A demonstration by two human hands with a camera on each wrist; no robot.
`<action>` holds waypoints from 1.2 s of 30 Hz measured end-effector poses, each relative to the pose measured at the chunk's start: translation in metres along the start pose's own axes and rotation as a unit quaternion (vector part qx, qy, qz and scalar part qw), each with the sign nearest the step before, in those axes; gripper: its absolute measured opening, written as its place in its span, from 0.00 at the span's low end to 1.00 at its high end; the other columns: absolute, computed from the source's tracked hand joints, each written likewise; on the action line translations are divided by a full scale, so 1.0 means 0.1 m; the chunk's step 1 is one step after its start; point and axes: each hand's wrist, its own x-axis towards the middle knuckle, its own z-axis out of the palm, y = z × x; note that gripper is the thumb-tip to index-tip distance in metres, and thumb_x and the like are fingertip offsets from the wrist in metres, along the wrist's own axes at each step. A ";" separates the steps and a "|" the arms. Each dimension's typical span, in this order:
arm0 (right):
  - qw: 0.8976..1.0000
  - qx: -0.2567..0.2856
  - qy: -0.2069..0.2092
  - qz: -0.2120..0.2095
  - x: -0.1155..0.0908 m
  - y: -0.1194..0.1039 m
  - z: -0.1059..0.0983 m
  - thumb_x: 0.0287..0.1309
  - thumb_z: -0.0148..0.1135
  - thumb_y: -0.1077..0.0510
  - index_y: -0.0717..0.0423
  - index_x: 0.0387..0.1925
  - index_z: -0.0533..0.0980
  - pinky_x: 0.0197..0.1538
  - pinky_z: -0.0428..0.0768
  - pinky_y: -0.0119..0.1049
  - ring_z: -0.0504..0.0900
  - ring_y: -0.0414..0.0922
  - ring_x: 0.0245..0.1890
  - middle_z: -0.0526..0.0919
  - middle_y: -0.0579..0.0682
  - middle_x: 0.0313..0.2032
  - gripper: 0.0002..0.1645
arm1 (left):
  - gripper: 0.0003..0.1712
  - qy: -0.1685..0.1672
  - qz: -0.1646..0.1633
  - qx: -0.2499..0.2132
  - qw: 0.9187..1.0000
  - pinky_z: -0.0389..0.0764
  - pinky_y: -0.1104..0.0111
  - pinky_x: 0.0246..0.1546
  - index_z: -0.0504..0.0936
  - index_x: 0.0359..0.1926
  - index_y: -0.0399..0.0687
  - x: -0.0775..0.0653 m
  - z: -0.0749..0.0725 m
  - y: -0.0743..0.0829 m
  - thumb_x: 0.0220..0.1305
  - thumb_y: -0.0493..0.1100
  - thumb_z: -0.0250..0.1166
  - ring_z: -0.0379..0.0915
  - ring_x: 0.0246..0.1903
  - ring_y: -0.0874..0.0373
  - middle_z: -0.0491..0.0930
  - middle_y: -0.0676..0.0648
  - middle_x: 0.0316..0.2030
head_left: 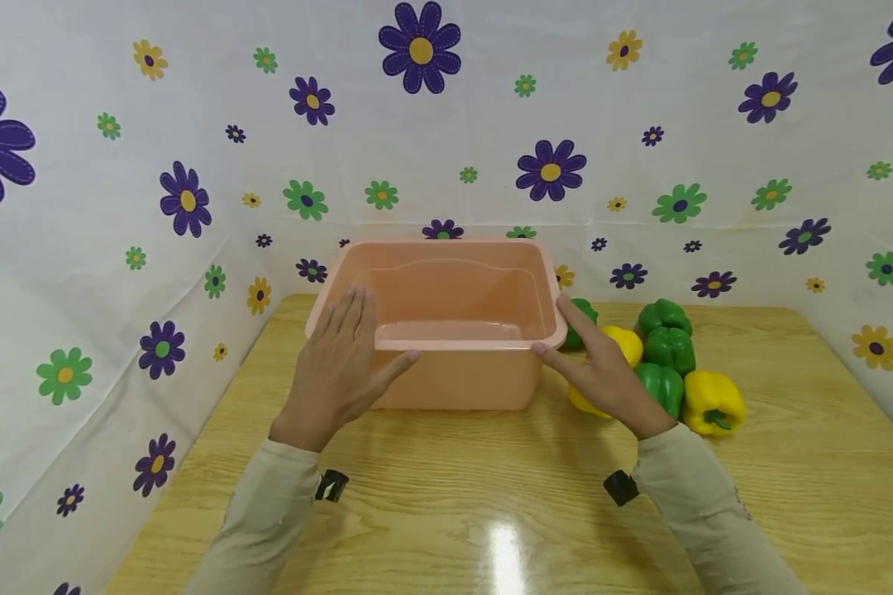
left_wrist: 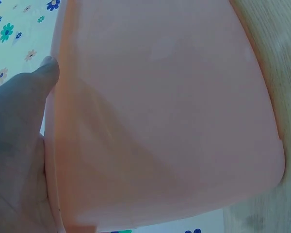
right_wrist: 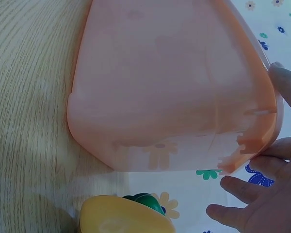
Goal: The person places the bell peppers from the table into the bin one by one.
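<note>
Here, a pink plastic tub (head_left: 454,376) stands upright on a wood-grain table (head_left: 432,479), in front of the person and near the back edge, its open top upward and its long front wall toward them. The left hand (head_left: 335,364) lies at the tub's front left corner, open, its fingers straight and close together over the rim, and its thumb spread out to the right before the front wall; in the left wrist view the thumb tip meets the rim. The right hand (head_left: 603,372) is at the front right corner, also open: the thumb touches the front rim, the index finger reaches along the right side, and the right wrist view shows the other fingers fanned out by the outer wall, not curled round it. Just right of the tub, partly behind the right hand, green and yellow bell peppers sit grouped together; a yellow bell pepper (head_left: 713,402) lies nearest the person with its stem forward, touching or just beside a green bell pepper (head_left: 658,388). Both forearms wear beige sleeves (head_left: 260,521), with a small black device (head_left: 621,487) showing beside each cuff. White cloth (head_left: 491,124) printed with purple, green and yellow flowers hangs around the table.
</note>
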 end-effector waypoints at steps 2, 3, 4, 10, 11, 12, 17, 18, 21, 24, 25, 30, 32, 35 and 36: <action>1.000 0.002 -0.001 0.001 0.00 0.00 0.00 0.70 0.60 0.38 0.47 0.81 0.45 0.76 0.51 0.59 0.46 0.50 0.79 0.46 0.47 0.80 0.51 | 0.61 0.000 -0.002 0.003 1.000 0.41 0.53 0.78 0.45 0.77 0.28 -0.01 0.01 0.00 0.69 0.76 0.47 0.39 0.78 0.41 0.45 0.32 0.78; 1.000 0.004 -0.001 0.001 0.00 0.00 0.01 0.70 0.60 0.38 0.47 0.81 0.45 0.76 0.51 0.59 0.46 0.50 0.79 0.46 0.48 0.80 0.51 | 0.62 0.001 -0.003 0.004 1.000 0.41 0.53 0.78 0.45 0.77 0.28 -0.01 0.01 0.00 0.69 0.77 0.47 0.39 0.78 0.41 0.45 0.32 0.78; 1.000 0.004 -0.001 0.001 0.00 0.00 0.01 0.70 0.60 0.38 0.47 0.81 0.45 0.76 0.51 0.59 0.46 0.51 0.79 0.46 0.48 0.80 0.51 | 0.62 0.003 -0.004 0.004 1.000 0.41 0.53 0.78 0.46 0.77 0.28 0.00 0.02 0.00 0.69 0.77 0.47 0.40 0.78 0.41 0.45 0.32 0.78; 1.000 0.007 -0.001 0.004 -0.01 -0.01 0.02 0.70 0.60 0.39 0.48 0.81 0.45 0.76 0.51 0.59 0.46 0.51 0.79 0.46 0.49 0.80 0.51 | 0.61 0.008 -0.011 -0.005 1.000 0.43 0.52 0.78 0.49 0.77 0.27 0.00 0.03 0.00 0.69 0.77 0.47 0.41 0.78 0.41 0.48 0.32 0.77; 1.000 0.007 -0.001 0.003 -0.02 -0.01 0.02 0.70 0.60 0.39 0.48 0.81 0.45 0.76 0.51 0.59 0.46 0.51 0.79 0.46 0.49 0.80 0.51 | 0.61 0.008 -0.012 -0.007 1.000 0.43 0.52 0.78 0.49 0.77 0.27 0.00 0.03 0.01 0.69 0.77 0.47 0.41 0.78 0.40 0.48 0.31 0.77; 1.000 0.007 -0.001 0.001 -0.02 -0.01 0.02 0.70 0.60 0.39 0.49 0.81 0.45 0.76 0.51 0.59 0.46 0.50 0.79 0.46 0.49 0.80 0.51 | 0.61 0.008 -0.013 -0.008 1.000 0.44 0.51 0.78 0.49 0.76 0.26 0.00 0.03 0.01 0.69 0.76 0.47 0.41 0.78 0.40 0.48 0.31 0.77; 1.000 -0.007 0.007 -0.009 -0.01 -0.01 0.00 0.70 0.61 0.40 0.49 0.81 0.46 0.76 0.53 0.58 0.48 0.51 0.79 0.47 0.50 0.80 0.51 | 0.61 0.011 -0.012 -0.012 1.000 0.44 0.50 0.77 0.50 0.76 0.26 0.01 0.03 0.01 0.69 0.77 0.47 0.42 0.78 0.40 0.49 0.31 0.77; 1.000 -0.012 0.008 -0.009 -0.01 -0.01 0.00 0.69 0.61 0.39 0.49 0.81 0.46 0.76 0.53 0.58 0.48 0.51 0.79 0.48 0.50 0.80 0.51 | 0.61 0.011 -0.011 -0.013 1.000 0.44 0.50 0.77 0.49 0.76 0.26 0.02 0.03 0.01 0.69 0.77 0.46 0.41 0.78 0.40 0.49 0.31 0.77; 1.000 -0.023 0.005 -0.005 0.00 -0.01 -0.03 0.69 0.61 0.39 0.49 0.81 0.47 0.76 0.54 0.59 0.49 0.52 0.78 0.48 0.50 0.80 0.51 | 0.61 0.011 -0.009 -0.013 1.000 0.43 0.51 0.77 0.49 0.77 0.26 0.02 0.03 0.01 0.69 0.77 0.46 0.41 0.78 0.40 0.49 0.31 0.77; 1.000 -0.025 -0.005 0.002 0.01 -0.03 -0.05 0.69 0.61 0.38 0.48 0.81 0.46 0.75 0.54 0.60 0.49 0.53 0.78 0.48 0.50 0.80 0.52 | 0.61 0.010 -0.010 -0.011 1.000 0.43 0.51 0.78 0.48 0.77 0.27 0.02 0.02 0.01 0.69 0.77 0.46 0.41 0.78 0.40 0.48 0.31 0.77; 1.000 -0.025 -0.007 0.005 0.01 -0.03 -0.06 0.68 0.62 0.38 0.48 0.81 0.46 0.75 0.53 0.60 0.49 0.54 0.78 0.48 0.50 0.80 0.52 | 0.61 0.009 -0.010 -0.010 1.000 0.43 0.51 0.78 0.48 0.77 0.26 0.02 0.02 0.01 0.69 0.77 0.46 0.41 0.78 0.40 0.48 0.31 0.77; 0.999 -0.042 0.002 0.006 0.00 -0.05 -0.13 0.67 0.63 0.38 0.50 0.81 0.49 0.74 0.56 0.61 0.52 0.56 0.78 0.52 0.54 0.79 0.52 | 0.61 0.002 -0.011 -0.013 1.000 0.43 0.51 0.78 0.49 0.76 0.26 0.01 0.02 0.02 0.69 0.76 0.47 0.41 0.78 0.40 0.49 0.30 0.77; 0.999 -0.050 0.015 0.001 -0.01 -0.04 -0.16 0.68 0.63 0.39 0.52 0.80 0.51 0.73 0.57 0.63 0.53 0.58 0.77 0.54 0.56 0.78 0.51 | 0.61 0.001 -0.011 -0.013 1.000 0.43 0.51 0.78 0.49 0.76 0.26 0.01 0.02 0.02 0.70 0.76 0.47 0.41 0.78 0.40 0.49 0.30 0.77; 0.998 -0.051 0.034 -0.001 -0.04 -0.06 -0.24 0.69 0.63 0.41 0.54 0.79 0.53 0.72 0.57 0.65 0.55 0.59 0.76 0.56 0.57 0.77 0.48 | 0.60 0.003 -0.010 -0.010 1.000 0.43 0.50 0.77 0.49 0.76 0.26 0.01 0.02 0.02 0.70 0.76 0.48 0.41 0.78 0.40 0.50 0.30 0.76; 0.998 -0.048 0.041 0.002 -0.06 -0.06 -0.26 0.69 0.63 0.42 0.54 0.79 0.54 0.72 0.58 0.66 0.56 0.60 0.76 0.57 0.57 0.77 0.48 | 0.60 0.004 -0.009 -0.010 1.000 0.44 0.50 0.77 0.49 0.76 0.26 0.02 0.02 0.02 0.70 0.75 0.48 0.41 0.78 0.40 0.50 0.30 0.76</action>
